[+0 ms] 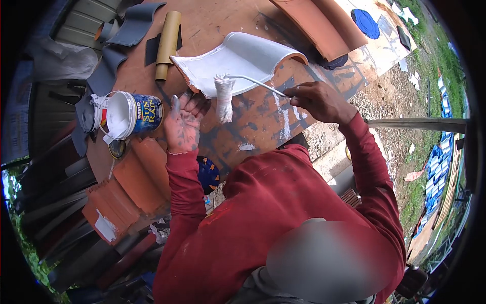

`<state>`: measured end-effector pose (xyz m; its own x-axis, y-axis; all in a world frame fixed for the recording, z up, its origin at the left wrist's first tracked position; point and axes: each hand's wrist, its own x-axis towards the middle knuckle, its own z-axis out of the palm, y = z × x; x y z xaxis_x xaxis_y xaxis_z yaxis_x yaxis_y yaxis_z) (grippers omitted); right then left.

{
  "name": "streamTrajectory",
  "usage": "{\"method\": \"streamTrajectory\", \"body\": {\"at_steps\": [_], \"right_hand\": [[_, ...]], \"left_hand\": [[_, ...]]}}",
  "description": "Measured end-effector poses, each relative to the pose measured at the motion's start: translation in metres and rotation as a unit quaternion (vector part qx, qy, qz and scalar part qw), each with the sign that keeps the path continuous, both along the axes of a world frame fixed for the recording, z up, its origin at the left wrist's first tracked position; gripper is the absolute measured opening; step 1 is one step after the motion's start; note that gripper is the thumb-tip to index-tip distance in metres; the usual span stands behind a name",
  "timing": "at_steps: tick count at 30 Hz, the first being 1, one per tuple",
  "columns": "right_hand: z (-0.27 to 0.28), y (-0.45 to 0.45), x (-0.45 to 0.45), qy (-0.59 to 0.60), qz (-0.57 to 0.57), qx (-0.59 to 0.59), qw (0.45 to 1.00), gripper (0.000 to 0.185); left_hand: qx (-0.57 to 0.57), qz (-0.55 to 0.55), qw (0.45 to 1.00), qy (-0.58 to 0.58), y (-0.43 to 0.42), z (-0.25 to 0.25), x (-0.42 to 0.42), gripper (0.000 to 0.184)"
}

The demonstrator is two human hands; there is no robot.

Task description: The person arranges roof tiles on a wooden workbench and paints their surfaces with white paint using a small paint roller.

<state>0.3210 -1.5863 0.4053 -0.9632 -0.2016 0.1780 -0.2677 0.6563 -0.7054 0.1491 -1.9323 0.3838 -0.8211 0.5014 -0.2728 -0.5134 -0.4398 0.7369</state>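
Observation:
A curved roof tile (238, 58) with white paint over its upper face lies on the paint-stained wooden table (202, 25). My right hand (319, 101) is closed around the end of a paint roller's wire handle. The white roller head (224, 99) hangs in front of the tile's near edge, close to my left hand. Palm up and smeared with grey and white, my left hand (185, 121) has its fingers spread at the tile's lower left edge; it does not grip the tile. A paint bucket (134, 114) lies tilted to the left, white inside.
A cardboard tube (169, 43) lies at the back left, near grey tiles (136, 23). Orange tiles rest at the back right (324, 25) and lower left (134, 177). A blue flat object (365, 24) is at the far right. A metal bar (415, 124) crosses the right side.

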Motion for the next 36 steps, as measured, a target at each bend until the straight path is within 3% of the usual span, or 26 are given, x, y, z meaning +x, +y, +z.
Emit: {"method": "streamTrajectory", "body": {"at_steps": [2, 3, 6, 7, 8, 14, 19, 21, 25, 29, 32, 34, 36], "right_hand": [[0.008, -0.016, -0.018, 0.057, 0.026, -0.02, 0.998, 0.026], [0.011, -0.013, -0.021, 0.06, 0.027, -0.022, 0.998, 0.026], [0.017, 0.007, -0.022, 0.035, 0.029, -0.02, 0.999, 0.024], [0.015, 0.026, -0.017, 0.019, 0.01, 0.009, 1.0, 0.023], [0.013, 0.045, -0.01, 0.001, -0.008, 0.039, 0.999, 0.023], [0.021, 0.132, 0.028, -0.07, -0.138, 0.157, 0.975, 0.024], [0.034, 0.157, 0.044, -0.087, -0.16, 0.198, 0.963, 0.023], [0.042, 0.137, 0.038, -0.111, -0.158, 0.065, 0.979, 0.025], [0.028, 0.12, 0.015, -0.067, -0.12, 0.073, 0.988, 0.027], [0.038, 0.143, 0.011, -0.138, -0.139, 0.08, 0.977, 0.03], [0.021, 0.187, 0.028, -0.107, -0.139, 0.074, 0.982, 0.036], [0.028, 0.198, 0.037, -0.244, -0.185, 0.02, 0.952, 0.042], [0.021, 0.19, 0.037, -0.207, -0.176, -0.027, 0.962, 0.05]], "left_hand": [[0.072, -0.069, 0.995, -0.018, -0.005, -0.002, -0.008, 0.065], [0.039, -0.059, 0.997, -0.007, -0.004, 0.003, -0.006, 0.064], [0.038, -0.039, 0.998, 0.003, 0.004, 0.013, -0.002, 0.064], [0.112, -0.065, 0.991, -0.033, -0.005, 0.0, -0.012, 0.063], [0.114, -0.07, 0.99, -0.036, -0.003, 0.001, -0.013, 0.063], [0.035, -0.015, 0.999, -0.005, 0.005, 0.014, -0.008, 0.06], [0.031, -0.008, 0.999, 0.0, 0.006, 0.019, -0.006, 0.058], [0.038, -0.02, 0.999, -0.011, 0.003, 0.016, -0.007, 0.058], [0.118, -0.076, 0.99, -0.005, -0.004, 0.01, -0.016, 0.058], [0.168, -0.109, 0.98, 0.002, -0.006, 0.005, -0.019, 0.057], [0.151, -0.088, 0.985, -0.006, -0.001, 0.013, -0.014, 0.056], [0.068, -0.021, 0.997, -0.003, 0.004, 0.017, -0.013, 0.059], [0.072, -0.024, 0.997, -0.004, 0.005, 0.017, -0.017, 0.06]]}}
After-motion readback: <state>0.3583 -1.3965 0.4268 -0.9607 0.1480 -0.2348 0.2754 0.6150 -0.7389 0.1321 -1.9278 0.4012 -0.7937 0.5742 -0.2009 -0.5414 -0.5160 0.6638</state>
